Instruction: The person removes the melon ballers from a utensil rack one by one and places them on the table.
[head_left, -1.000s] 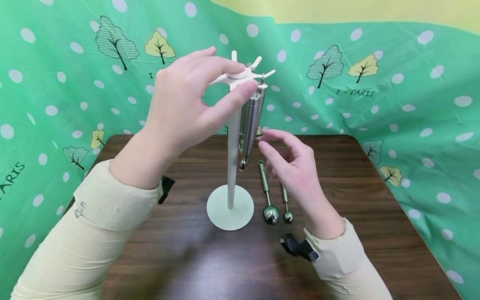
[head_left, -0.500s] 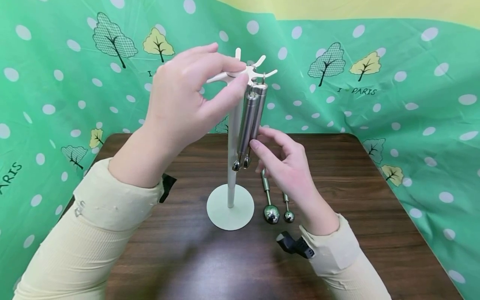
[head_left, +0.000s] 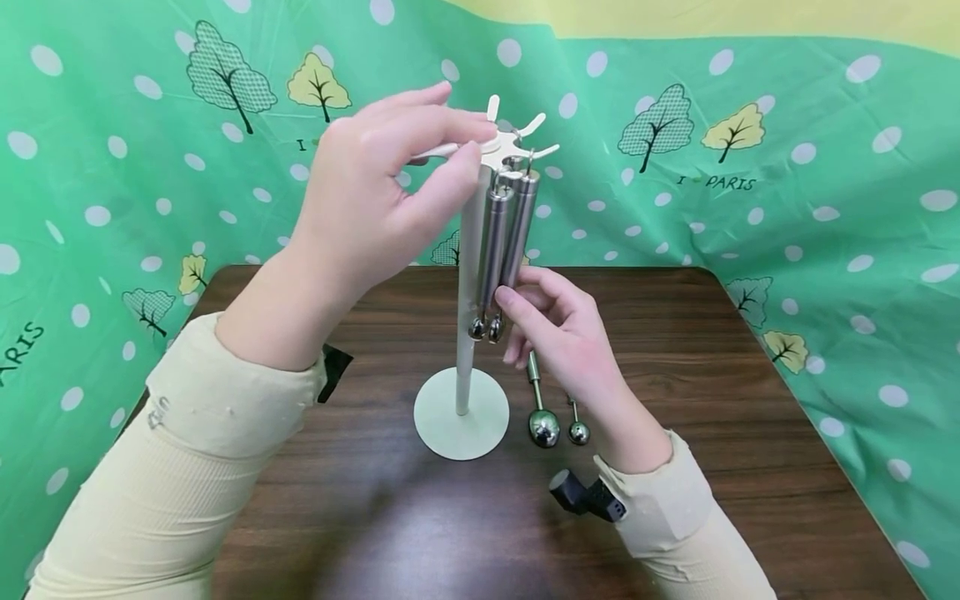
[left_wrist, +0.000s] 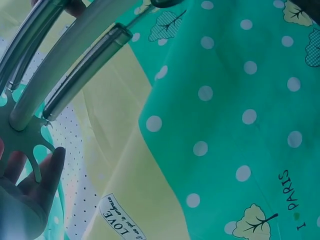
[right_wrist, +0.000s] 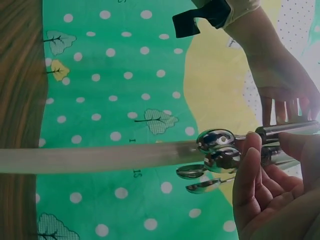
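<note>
A white stand point(head_left: 471, 250) with a round base rises from the table, its top spreading into several hooked arms. My left hand point(head_left: 393, 171) grips this top between thumb and fingers; in the left wrist view its fingertips point(left_wrist: 56, 159) lie against the hooked arms. Steel melon ballers hang by rings from the hooks, among them a front one point(head_left: 495, 237) and one beside it point(head_left: 521, 221). Low on these handles, my right hand point(head_left: 558, 321) pinches a melon baller with thumb and forefinger. The right wrist view shows its shiny head point(right_wrist: 222, 159) among other scoop heads.
Right of the stand's base lie a larger melon baller point(head_left: 543, 427) and a smaller one point(head_left: 578, 432), their handles partly hidden by my right hand. Behind the dark wooden table point(head_left: 720, 400) hangs a green dotted cloth point(head_left: 652, 50).
My right hand has moved left onto the hanging handles. The hanging melon ballers have shifted, and the stand's top has moved slightly right. My left thumb has drawn back along the top.
</note>
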